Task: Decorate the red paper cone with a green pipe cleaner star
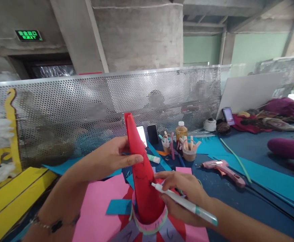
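Gripping tall red paper cone [147, 191] with my left hand [119, 154], frame centre | my right hand [191, 190], lower centre-right, pinching slim white-and-teal marker [183, 202] | tip at cone, on my feed

A: Left side?
B: Left forearm [70, 186] slants up from lower left. Left hand [120, 155] near frame centre, gripping; thumb [135, 159] laid rightward, fingers mostly hidden.
A: And right?
B: Right forearm [243, 218] lies at lower right. Right hand [187, 191] right of lower centre, curled in a pinch, index finger [164, 175] pointing left.
A: Relative position?
B: Hands apart, left one higher.
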`<act>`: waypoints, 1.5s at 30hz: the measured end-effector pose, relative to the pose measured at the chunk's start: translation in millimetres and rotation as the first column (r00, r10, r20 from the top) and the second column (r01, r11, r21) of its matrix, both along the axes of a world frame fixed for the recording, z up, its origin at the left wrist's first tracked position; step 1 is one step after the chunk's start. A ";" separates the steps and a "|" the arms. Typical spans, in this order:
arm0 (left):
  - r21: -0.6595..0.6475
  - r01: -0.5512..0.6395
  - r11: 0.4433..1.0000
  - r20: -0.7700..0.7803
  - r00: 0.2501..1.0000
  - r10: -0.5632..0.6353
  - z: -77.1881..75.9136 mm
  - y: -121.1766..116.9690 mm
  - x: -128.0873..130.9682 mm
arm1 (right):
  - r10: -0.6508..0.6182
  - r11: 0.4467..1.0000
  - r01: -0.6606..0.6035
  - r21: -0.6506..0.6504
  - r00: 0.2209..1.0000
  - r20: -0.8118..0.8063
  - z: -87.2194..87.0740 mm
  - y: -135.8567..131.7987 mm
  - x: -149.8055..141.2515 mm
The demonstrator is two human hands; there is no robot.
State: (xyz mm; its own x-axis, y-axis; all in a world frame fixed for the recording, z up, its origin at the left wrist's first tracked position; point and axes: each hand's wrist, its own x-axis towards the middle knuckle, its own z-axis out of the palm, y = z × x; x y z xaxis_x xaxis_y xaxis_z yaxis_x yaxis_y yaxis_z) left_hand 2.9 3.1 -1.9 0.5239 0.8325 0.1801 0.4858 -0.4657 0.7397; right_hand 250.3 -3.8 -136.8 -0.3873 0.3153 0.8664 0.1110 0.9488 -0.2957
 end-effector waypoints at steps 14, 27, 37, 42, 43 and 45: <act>0.069 -0.024 0.997 -0.068 0.997 0.028 5.4 -6.3 4.0 | -0.012 1.000 0.013 -0.027 0.999 0.034 -1.8 0.9 1.7; 0.133 0.023 0.991 -0.086 0.996 -0.011 0.5 -4.5 -2.1 | -0.042 0.997 0.042 -0.066 0.999 0.003 5.6 -3.4 -1.5; 0.001 -0.005 1.000 -0.016 1.000 0.005 -9.7 5.8 -11.9 | -0.010 0.938 -0.094 -0.334 0.955 -0.298 13.1 -2.1 -1.0; -0.049 0.008 0.999 0.008 1.000 -0.008 -8.2 5.1 -8.0 | -0.096 0.768 -0.278 -0.577 0.841 -0.533 9.1 12.6 -6.1; -0.050 0.003 0.999 0.009 1.000 -0.003 -7.6 5.1 -7.0 | -0.083 0.762 -0.289 -0.580 0.844 -0.530 8.1 12.3 -7.3; -0.053 -0.001 0.999 0.009 1.000 0.002 -7.1 5.5 -5.8 | -0.053 0.775 -0.279 -0.566 0.865 -0.499 6.9 7.4 -9.4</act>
State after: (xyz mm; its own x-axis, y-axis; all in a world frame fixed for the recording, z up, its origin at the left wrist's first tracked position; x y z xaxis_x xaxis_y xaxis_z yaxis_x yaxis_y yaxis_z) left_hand -2.9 8.6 -9.0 0.5213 0.8417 0.1404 0.4795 -0.4250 0.7678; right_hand 240.9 3.6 -129.9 -0.0614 0.8103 0.5828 -0.2925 0.5437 -0.7867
